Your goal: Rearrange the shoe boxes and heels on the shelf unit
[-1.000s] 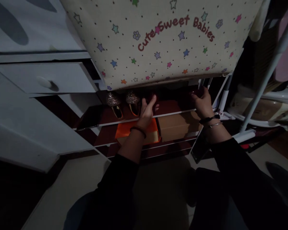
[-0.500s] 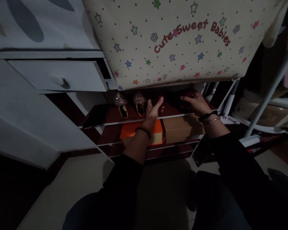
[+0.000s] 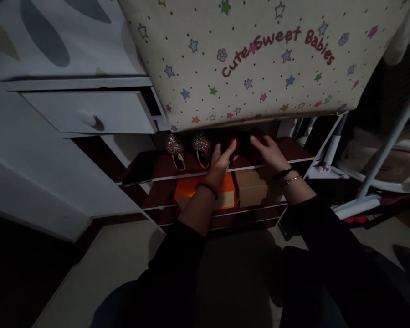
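Observation:
On the upper board of a low shoe rack (image 3: 187,175), a pair of glittery shoes stands: a left shoe (image 3: 175,145) and a right shoe (image 3: 201,145). My left hand (image 3: 221,163) is beside them, its fingers closed round a dark red shoe (image 3: 237,140) whose outline is mostly lost in shadow. My right hand (image 3: 270,154) grips a second dark red shoe (image 3: 254,138) just to the right. Its thumb shows on top, while the other fingers are partly hidden. Both dark shoes rest on or close above the board; the gloom makes that hard to tell.
A cream cloth printed with stars (image 3: 249,59) hangs low over the rack. Below sit an orange box (image 3: 187,187) and a brown cardboard box (image 3: 253,187). A dark flat object (image 3: 140,167) lies on the left end. A white drawer (image 3: 116,111) juts out slightly; a pale pole (image 3: 384,146) leans right.
My right hand has moved left along the shelf with the dark red shoe, closer to my left hand. My left hand stays nearly in place. The view has shifted slightly.

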Available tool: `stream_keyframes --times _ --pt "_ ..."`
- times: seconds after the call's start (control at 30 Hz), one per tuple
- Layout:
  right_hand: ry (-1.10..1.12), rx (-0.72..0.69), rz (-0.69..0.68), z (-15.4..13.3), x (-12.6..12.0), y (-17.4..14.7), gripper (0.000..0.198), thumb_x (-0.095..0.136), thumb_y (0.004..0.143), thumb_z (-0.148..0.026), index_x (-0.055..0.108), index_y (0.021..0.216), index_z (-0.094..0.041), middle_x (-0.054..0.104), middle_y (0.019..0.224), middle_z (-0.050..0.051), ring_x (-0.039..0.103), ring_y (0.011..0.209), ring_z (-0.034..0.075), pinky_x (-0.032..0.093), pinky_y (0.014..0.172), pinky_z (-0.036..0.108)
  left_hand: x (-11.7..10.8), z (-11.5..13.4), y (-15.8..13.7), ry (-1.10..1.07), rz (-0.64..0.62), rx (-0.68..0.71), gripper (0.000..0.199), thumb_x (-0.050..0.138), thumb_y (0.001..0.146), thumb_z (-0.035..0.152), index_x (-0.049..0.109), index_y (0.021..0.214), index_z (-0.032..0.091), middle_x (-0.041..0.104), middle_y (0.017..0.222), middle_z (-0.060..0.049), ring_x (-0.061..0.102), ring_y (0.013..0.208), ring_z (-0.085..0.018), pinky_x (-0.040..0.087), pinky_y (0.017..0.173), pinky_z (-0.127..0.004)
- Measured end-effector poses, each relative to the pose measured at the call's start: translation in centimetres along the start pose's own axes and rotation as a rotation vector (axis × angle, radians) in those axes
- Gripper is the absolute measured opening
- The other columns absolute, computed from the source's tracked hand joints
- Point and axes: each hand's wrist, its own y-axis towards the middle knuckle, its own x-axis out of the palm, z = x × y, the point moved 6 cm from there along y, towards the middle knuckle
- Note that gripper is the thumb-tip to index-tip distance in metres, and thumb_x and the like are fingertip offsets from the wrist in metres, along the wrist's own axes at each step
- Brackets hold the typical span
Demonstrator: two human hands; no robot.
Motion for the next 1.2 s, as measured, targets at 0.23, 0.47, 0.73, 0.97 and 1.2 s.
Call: stream_keyframes --times 0.23,0.47,0.73,0.97,1.2 --pt "0.192 0.129 -0.034 1.2 -0.3 -0.7 0.068 0.090 0.067 -0.075 0.065 0.113 -0.030 0.074 0.103 -0.001 0.065 0.082 0.015 0.058 0.068 0.028 -0.1 -0.2 0.5 0.021 -0.005 -0.019 0.048 0.079 0.095 0.033 0.059 0.139 0.033 0.061 0.155 -0.005 0.051 0.152 -0.025 0.050 0.118 -0.047" --pt "0.143 0.125 -0.042 1.8 -0.3 -0.3 0.070 0.087 0.069 -0.076 0.066 0.119 -0.032 0.074 0.116 0.001 0.066 0.085 0.015 0.060 0.067 0.027 -0.1 -0.8 1.4 0.023 -0.011 -0.013 0.038 0.074 0.099 0.032 0.060 0.134 0.027 0.066 0.144 -0.008 0.058 0.146 -0.023 0.044 0.124 -0.044" --pt "0.101 0.110 -0.053 2.0 -0.4 -0.3 0.078 0.083 0.070 -0.080 0.062 0.127 -0.031 0.070 0.133 0.004 0.068 0.096 0.019 0.062 0.073 0.029 -0.2 -1.4 2.0 -0.036 -0.081 -0.033 0.031 0.072 0.101 0.034 0.059 0.128 0.028 0.067 0.147 -0.004 0.064 0.140 -0.024 0.050 0.120 -0.043" --pt "0.078 0.090 -0.091 1.7 -0.1 -0.5 0.083 0.077 0.080 -0.077 0.054 0.143 -0.028 0.069 0.133 0.008 0.067 0.095 0.017 0.061 0.079 0.031 0.3 -1.0 1.4 -0.133 0.005 -0.095 0.046 0.073 0.101 0.023 0.056 0.143 0.027 0.063 0.154 -0.006 0.062 0.142 -0.021 0.044 0.124 -0.044" --pt "0.065 0.082 -0.088 1.7 0.0 -0.5 0.082 0.077 0.079 -0.078 0.055 0.139 -0.027 0.070 0.128 0.008 0.065 0.086 0.015 0.061 0.078 0.032 0.6 -0.7 1.0 -0.111 0.023 -0.116 0.051 0.072 0.101 0.024 0.053 0.149 0.026 0.062 0.156 -0.009 0.061 0.143 -0.021 0.045 0.124 -0.042"
